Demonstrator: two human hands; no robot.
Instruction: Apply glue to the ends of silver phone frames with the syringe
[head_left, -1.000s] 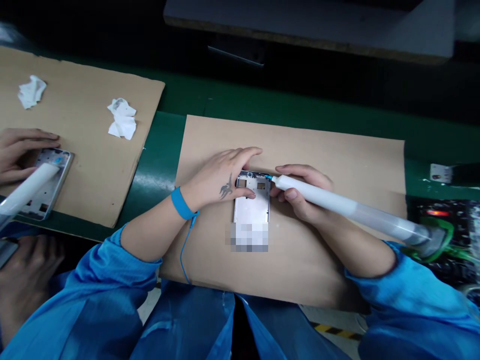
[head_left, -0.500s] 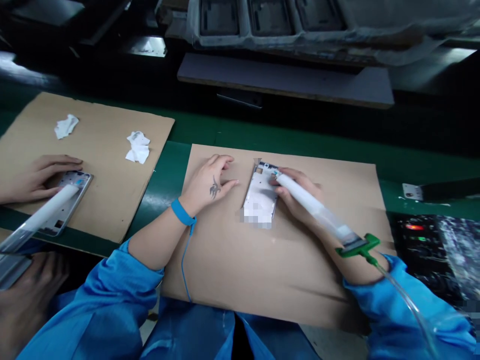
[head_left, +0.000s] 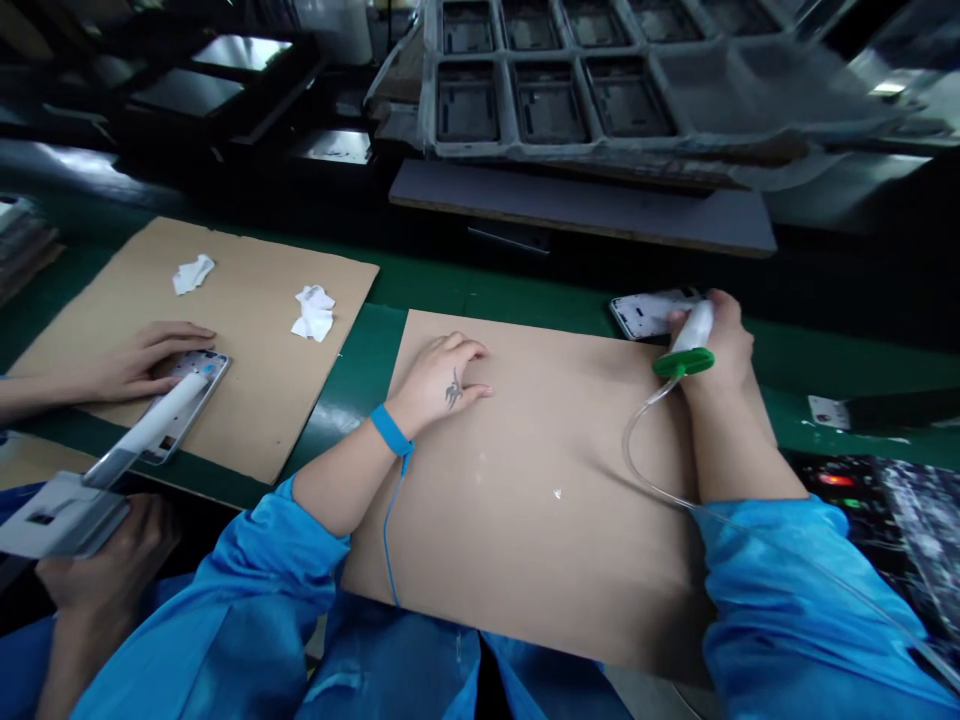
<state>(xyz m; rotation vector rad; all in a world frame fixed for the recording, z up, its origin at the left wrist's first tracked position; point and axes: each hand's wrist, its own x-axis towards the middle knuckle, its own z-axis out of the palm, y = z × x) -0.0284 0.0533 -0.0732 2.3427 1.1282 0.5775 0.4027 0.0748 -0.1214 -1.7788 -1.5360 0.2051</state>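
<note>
Our right hand [head_left: 721,340] grips a white dispensing syringe [head_left: 695,328] beside a phone frame [head_left: 645,314]; our left hand [head_left: 442,382] lies open on cardboard [head_left: 525,560]

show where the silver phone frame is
In the head view, the silver metal phone frame lies on the green mat beyond the brown cardboard sheet, by the person's right hand.

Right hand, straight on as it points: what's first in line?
The right hand looks headed past the metal phone frame, just left of its line, to the grey board beyond the green bench; depth unclear.
</note>
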